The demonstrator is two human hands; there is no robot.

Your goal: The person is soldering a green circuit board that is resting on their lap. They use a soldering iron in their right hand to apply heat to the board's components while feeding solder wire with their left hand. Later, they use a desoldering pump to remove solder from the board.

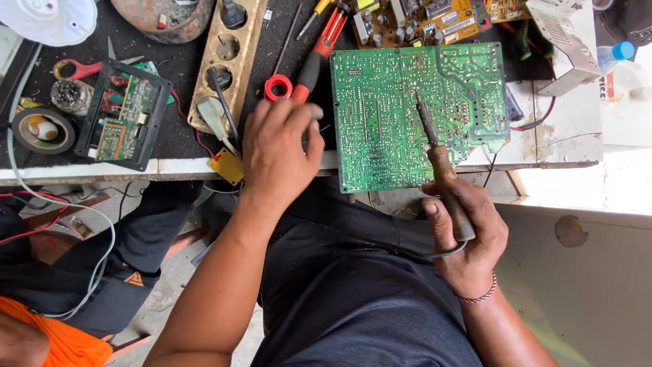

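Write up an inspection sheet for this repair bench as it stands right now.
Surface: black mat on a worn white bench, crowded.
Job's things: green circuit board lying solder side up, overhanging the front edge; soldering iron with its tip on the board.
Clutter: red-handled screwdriver, red ring, tape roll, small board in a black frame, tan socket strip, orange circuit board, bottle with a blue cap.
Hands: right hand gripping the iron's handle; left hand on the bench edge beside the board, its fingers curled.
Cables: pale cord hanging at left; red wires nearby.
Surroundings: another person's orange garment at lower left.
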